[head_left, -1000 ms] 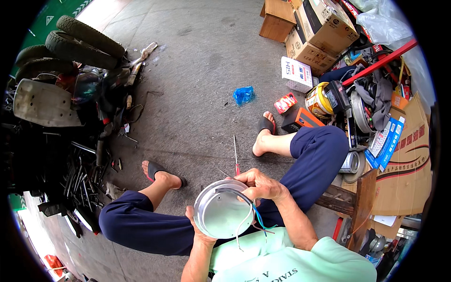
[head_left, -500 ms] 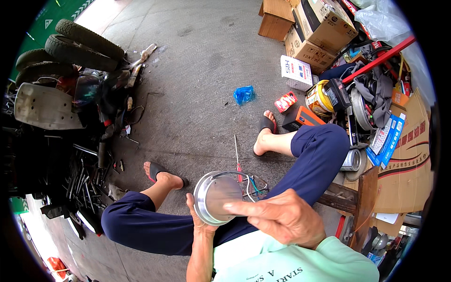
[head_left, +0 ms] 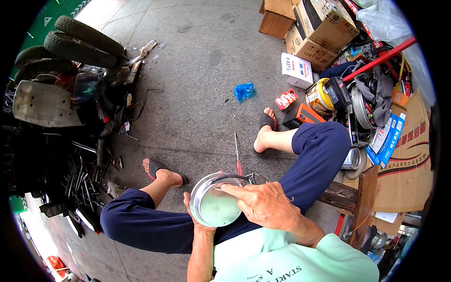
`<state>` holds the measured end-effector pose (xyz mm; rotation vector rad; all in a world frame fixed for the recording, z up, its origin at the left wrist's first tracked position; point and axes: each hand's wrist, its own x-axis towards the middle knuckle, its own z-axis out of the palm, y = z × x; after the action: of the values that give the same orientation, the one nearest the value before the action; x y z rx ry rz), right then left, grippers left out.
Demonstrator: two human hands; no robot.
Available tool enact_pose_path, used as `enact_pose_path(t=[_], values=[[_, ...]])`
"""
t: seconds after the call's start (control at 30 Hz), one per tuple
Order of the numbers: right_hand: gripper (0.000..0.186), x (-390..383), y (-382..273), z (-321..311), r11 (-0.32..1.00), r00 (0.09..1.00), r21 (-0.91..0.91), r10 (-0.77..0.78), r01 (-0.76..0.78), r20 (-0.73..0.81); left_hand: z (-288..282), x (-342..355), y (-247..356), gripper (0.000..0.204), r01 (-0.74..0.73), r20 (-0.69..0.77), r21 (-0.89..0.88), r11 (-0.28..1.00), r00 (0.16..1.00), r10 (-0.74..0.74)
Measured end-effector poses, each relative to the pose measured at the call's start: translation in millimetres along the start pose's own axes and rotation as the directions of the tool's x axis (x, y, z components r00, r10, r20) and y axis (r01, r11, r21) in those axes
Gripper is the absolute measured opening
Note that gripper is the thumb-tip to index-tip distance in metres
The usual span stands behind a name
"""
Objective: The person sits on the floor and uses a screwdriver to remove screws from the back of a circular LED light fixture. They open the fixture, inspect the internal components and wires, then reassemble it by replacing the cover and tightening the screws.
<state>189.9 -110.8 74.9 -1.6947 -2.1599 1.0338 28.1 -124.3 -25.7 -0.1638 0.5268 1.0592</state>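
Note:
A round, shiny metal housing [head_left: 217,210] with a raised rim sits above my lap, its face tilted up and mirroring pale green. My left hand [head_left: 202,227] grips it from the left and below, the thumb along its side. Over the upper right of the face is my right hand [head_left: 268,203], index finger stretched onto the inside near the rim and the other fingers curled. I cannot see anything held in it. A dark cable or bar [head_left: 224,176] runs by the far rim, partly hidden. Beyond lies a screwdriver [head_left: 237,152] with a red handle on the ground.
A blue plastic bag [head_left: 244,92], a red box [head_left: 285,99] and a black-orange box [head_left: 303,115] lie ahead. Cardboard boxes [head_left: 324,35] and clutter fill the right side, by a wooden stool [head_left: 364,207]. Tyres [head_left: 82,47] and loose tools [head_left: 84,181] are on the left.
My right hand has moved left and up across the face, its index fingertip now nearer the far rim. The housing has tilted slightly, and its reflection turned from grey-brown to green.

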Motion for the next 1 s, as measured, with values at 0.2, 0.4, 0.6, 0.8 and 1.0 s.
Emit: enact_pose_path(t=[0.2,0.4,0.6,0.8,1.0], values=[[0.035,5.6,1.3,-17.3,0.972,0.994,-0.211,-0.097,0.105,0.049,-7.2,-1.6,2.7,0.112,0.115,0.078,0.129,0.985,0.989,-0.126],[0.031,8.2,14.2,-23.6,0.934,0.973,-0.278,-0.204,0.226,0.106,2.0,-0.8,2.6,0.11,0.256,0.056,0.204,0.945,0.961,-0.272],[0.029,-9.2,33.4,-13.3,0.984,0.984,-0.146,-0.074,0.098,0.163,-13.3,-2.4,-3.0,0.097,0.318,0.012,0.394,0.862,0.936,-0.351],[0.036,-28.9,50.3,-5.5,0.971,0.975,0.216,0.052,-0.099,0.216,-9.0,1.0,-10.4,0.091,0.33,-0.003,0.432,0.84,0.931,-0.364],[0.038,-35.3,29.6,-24.8,0.996,0.959,-0.051,0.084,-0.073,0.271,1.8,-3.1,-4.7,0.089,0.191,0.031,0.686,0.702,0.956,-0.291]])
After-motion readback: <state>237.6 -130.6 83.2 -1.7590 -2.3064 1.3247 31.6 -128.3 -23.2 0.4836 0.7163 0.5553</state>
